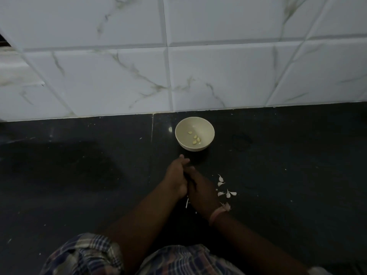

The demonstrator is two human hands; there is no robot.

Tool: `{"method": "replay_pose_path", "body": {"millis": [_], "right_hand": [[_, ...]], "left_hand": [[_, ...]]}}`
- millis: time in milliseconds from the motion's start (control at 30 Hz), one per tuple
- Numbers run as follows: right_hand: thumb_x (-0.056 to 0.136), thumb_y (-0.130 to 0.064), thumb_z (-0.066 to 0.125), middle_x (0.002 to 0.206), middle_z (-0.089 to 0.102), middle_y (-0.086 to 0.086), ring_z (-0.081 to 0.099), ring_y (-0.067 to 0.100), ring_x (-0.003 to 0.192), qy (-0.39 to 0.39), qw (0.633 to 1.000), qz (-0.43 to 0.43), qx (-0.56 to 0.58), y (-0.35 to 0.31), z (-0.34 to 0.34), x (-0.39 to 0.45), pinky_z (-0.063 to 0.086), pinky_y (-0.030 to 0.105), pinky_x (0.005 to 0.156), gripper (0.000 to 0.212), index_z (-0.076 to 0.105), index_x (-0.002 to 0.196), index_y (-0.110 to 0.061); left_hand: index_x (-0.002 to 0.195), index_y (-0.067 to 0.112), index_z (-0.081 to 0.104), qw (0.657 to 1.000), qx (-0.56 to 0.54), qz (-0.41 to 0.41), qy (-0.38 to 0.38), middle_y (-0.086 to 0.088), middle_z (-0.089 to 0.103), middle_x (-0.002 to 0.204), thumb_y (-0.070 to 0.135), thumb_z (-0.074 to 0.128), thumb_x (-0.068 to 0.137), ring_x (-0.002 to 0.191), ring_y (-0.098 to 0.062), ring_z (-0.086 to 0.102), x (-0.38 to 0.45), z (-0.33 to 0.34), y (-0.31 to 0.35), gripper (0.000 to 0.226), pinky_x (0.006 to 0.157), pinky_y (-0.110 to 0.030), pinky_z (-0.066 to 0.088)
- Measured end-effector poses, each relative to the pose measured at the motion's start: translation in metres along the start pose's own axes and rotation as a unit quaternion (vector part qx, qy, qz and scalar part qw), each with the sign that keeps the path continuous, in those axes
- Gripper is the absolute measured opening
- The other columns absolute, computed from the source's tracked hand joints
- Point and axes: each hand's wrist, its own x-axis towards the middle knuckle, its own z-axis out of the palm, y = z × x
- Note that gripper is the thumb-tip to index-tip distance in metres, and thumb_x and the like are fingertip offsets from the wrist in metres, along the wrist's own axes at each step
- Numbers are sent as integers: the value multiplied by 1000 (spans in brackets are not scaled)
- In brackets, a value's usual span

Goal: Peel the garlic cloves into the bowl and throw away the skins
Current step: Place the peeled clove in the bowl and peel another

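pale bowl [179, 127] holds yellowish peeled cloves [195, 137]; white unpeeled cloves [226, 190] lie nearby.

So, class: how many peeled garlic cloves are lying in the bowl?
4, all inside the bowl: one nearest the middle, two to its right, one nearest the person. The hands may hide another.

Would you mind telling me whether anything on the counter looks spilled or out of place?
Nothing spilled. White garlic pieces lie loose on the dark counter beside the right hand, outside the bowl; whether they are skins or unpeeled cloves is unclear.
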Motion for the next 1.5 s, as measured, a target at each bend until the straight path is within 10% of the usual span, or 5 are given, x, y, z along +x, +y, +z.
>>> {"method": "replay_pose_path", "body": {"millis": [200, 500, 733, 833, 1500], "right_hand": [[97, 0, 51, 123, 67, 6, 47, -11, 108, 95, 995, -12, -10, 5, -12, -19, 34, 3, 100, 32, 68, 123, -7], [96, -15, 51, 115, 70, 10, 64, 30, 108, 127, 968, 56, -210, 27, -39, -24, 46, 40, 98, 28, 70, 116, -13], [102, -27, 44, 126, 59, 3, 52, 27, 117, -44, 901, 98, -421, 42, -72, -19, 40, 40, 96, 28, 66, 118, -22], [104, -28, 43, 124, 60, 5, 55, 26, 113, -48, 919, 101, -377, 54, -68, -14, 43, 39, 97, 28, 66, 117, -19], [93, -7, 68, 90, 77, 7, 74, 14, 81, 97, 932, 220, 272, 20, -39, -25, 57, 23, 68, 8, 72, 100, -7]], "left_hand": [[109, 12, 67, 999, 42, 10, 27, -9, 69, 105, 25, 55, 102, 98, -25, 65, -6, -3, -19, 19, 79, -39, 52], [130, 11, 60, 994, 50, 87, 42, -13, 60, 138, 7, 35, 105, 128, -30, 56, -13, 2, -31, 36, 96, -37, 48], [108, 19, 71, 964, 182, 191, 32, 2, 70, 117, -19, 38, 93, 106, -5, 66, -20, -2, -49, 53, 93, -23, 54], [110, 15, 72, 957, 205, 199, 43, 9, 69, 100, -21, 38, 91, 68, 9, 68, -23, -1, -53, 53, 59, -14, 54], [114, 3, 71, 966, 216, 140, -24, -17, 75, 98, 4, 61, 98, 81, -20, 69, -24, -12, -51, 20, 74, -30, 57]]}}
